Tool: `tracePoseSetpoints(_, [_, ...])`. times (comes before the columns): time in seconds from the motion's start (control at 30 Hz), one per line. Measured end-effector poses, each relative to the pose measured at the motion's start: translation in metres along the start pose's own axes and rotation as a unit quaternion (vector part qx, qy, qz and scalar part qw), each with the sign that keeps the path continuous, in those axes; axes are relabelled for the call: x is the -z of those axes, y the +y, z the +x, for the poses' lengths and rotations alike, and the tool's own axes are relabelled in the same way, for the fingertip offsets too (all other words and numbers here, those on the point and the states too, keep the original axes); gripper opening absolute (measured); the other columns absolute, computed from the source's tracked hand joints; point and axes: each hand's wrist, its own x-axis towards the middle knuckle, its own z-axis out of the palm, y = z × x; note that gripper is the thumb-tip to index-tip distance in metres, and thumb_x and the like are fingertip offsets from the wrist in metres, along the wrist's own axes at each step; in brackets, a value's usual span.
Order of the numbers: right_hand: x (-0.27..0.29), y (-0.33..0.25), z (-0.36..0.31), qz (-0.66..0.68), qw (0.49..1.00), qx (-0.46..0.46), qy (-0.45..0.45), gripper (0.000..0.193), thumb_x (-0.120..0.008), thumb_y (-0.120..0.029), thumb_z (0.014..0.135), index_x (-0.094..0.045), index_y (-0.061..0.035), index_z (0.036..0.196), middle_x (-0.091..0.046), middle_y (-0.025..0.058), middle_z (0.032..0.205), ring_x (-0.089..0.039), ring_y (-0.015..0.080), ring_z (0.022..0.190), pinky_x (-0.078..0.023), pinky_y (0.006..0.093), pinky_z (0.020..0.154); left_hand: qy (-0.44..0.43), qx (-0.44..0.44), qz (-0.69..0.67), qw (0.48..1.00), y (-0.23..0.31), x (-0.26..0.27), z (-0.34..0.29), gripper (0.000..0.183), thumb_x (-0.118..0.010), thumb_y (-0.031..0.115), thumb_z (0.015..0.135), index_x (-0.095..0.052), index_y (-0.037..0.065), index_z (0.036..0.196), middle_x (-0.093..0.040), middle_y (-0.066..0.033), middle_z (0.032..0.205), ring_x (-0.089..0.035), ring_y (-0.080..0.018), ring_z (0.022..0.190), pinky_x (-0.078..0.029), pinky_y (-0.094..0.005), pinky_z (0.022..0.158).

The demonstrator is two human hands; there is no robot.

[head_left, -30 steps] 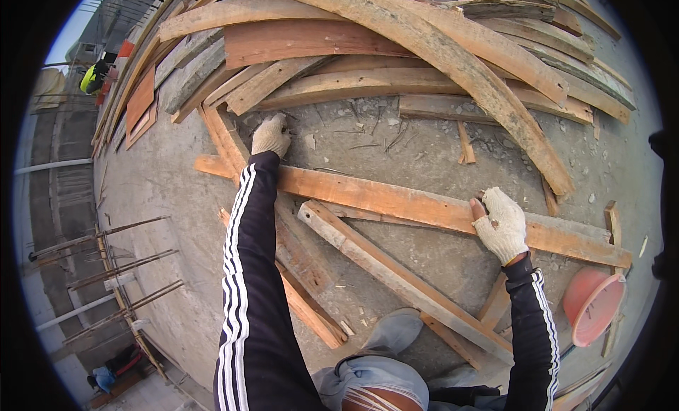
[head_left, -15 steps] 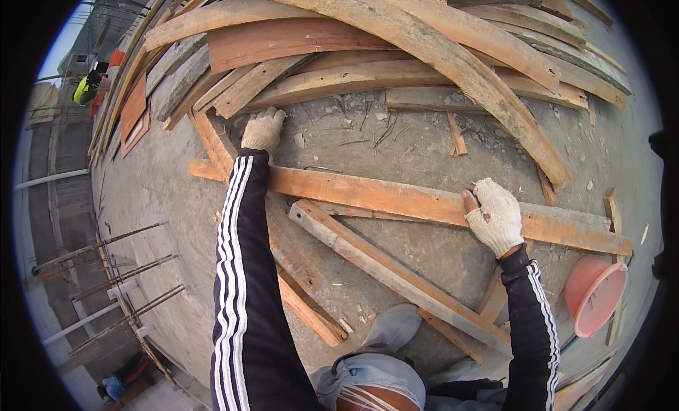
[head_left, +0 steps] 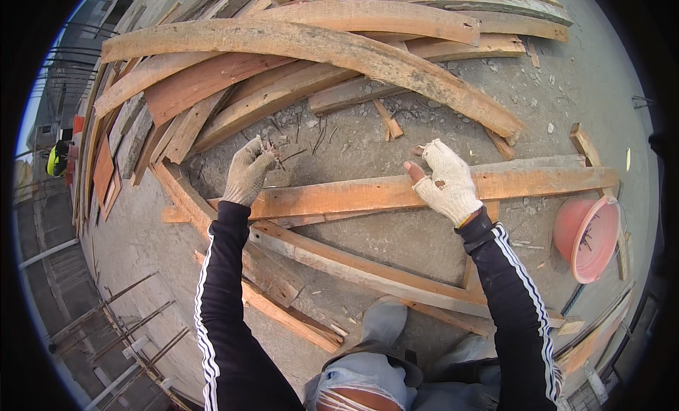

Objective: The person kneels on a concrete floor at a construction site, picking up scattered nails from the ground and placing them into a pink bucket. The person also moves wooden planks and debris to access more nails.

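Observation:
My left hand [head_left: 245, 172], in a worn cream knit glove, is raised just above the left part of an orange-brown plank [head_left: 339, 199]. Its fingers are closed on a small bunch of thin rusty nails [head_left: 271, 153], whose ends stick out at the fingertips. Over the plank's right half hovers my right hand [head_left: 447, 183], gloved alike with a hole in the fabric. Thumb and fingers there are apart, with nothing between them. The plank lies across other boards on the concrete, and loose nails [head_left: 320, 136] are scattered beyond it.
A curved heap of timber [head_left: 304, 43] fills the far side. A pink bucket [head_left: 568, 230], tilted, stands at the right with nails inside. Another beam [head_left: 368, 269] lies nearer my feet. Rebar rods [head_left: 117, 308] project at the left edge. Far left, someone wears a yellow top [head_left: 56, 158].
My left hand has come up off the ground beside the timber heap, now with nails in its fingers. The right hand has lifted from the plank. The whole view has turned.

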Motion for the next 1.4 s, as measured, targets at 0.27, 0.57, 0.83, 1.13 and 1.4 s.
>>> tracePoseSetpoints(0.27, [-0.023,-0.026,-0.016,0.788,0.583,-0.195,0.010,0.046,-0.059,-0.044,0.107,-0.066,-0.0036,0.127,-0.074,0.0161,0.112,-0.071,0.0267,0.108,-0.058,0.0408,0.097,-0.166,-0.122,-0.054,0.977,0.135,-0.157,-0.041,0.024,-0.075,0.017,0.095,-0.074,-0.001,0.110,-0.076,-0.0058,0.096,-0.071,-0.0142,0.086,-0.056,-0.0281,0.076])
tracePoseSetpoints(0.57, [0.095,0.041,-0.113,0.880,0.394,-0.079,0.252,0.031,-0.056,-0.035,0.110,-0.065,-0.0055,0.107,-0.067,0.0077,0.087,-0.064,0.0242,0.077,-0.055,0.0399,0.071,-0.041,-0.183,-0.080,0.979,0.149,-0.168,-0.065,0.025,-0.070,0.001,0.091,-0.073,-0.002,0.115,-0.071,-0.0054,0.091,-0.066,-0.0091,0.081,-0.055,-0.0265,0.076])
tracePoseSetpoints(0.83, [0.266,0.131,-0.205,-0.060,0.749,-0.174,0.636,0.044,-0.066,-0.038,0.105,-0.064,0.0029,0.121,-0.067,0.0089,0.106,-0.065,0.0207,0.093,-0.054,0.0327,0.086,0.139,-0.152,0.284,0.936,0.028,-0.038,-0.026,0.038,-0.068,0.025,0.089,-0.071,0.002,0.118,-0.070,-0.0177,0.106,-0.068,-0.0347,0.097,-0.054,-0.0432,0.087])
tracePoseSetpoints(1.13, [0.097,0.073,-0.130,-0.071,0.913,-0.079,0.395,0.023,-0.069,-0.020,0.103,-0.071,-0.0001,0.114,-0.070,0.0174,0.117,-0.067,0.0308,0.106,-0.051,0.0400,0.098,0.234,0.122,0.266,0.927,-0.067,-0.019,0.062,0.069,-0.066,0.052,0.088,-0.067,-0.001,0.132,-0.069,-0.0303,0.127,-0.062,-0.0435,0.125,-0.048,-0.0484,0.109])
tracePoseSetpoints(1.4, [0.022,0.029,-0.109,0.014,0.961,0.046,0.274,0.008,-0.071,-0.006,0.096,-0.071,0.0008,0.101,-0.069,0.0173,0.099,-0.066,0.0337,0.090,-0.053,0.0427,0.083,0.258,0.081,0.346,0.898,-0.057,-0.051,0.058,0.043,-0.065,0.044,0.093,-0.074,0.011,0.118,-0.068,-0.0202,0.124,-0.065,-0.0425,0.116,-0.052,-0.0509,0.097])
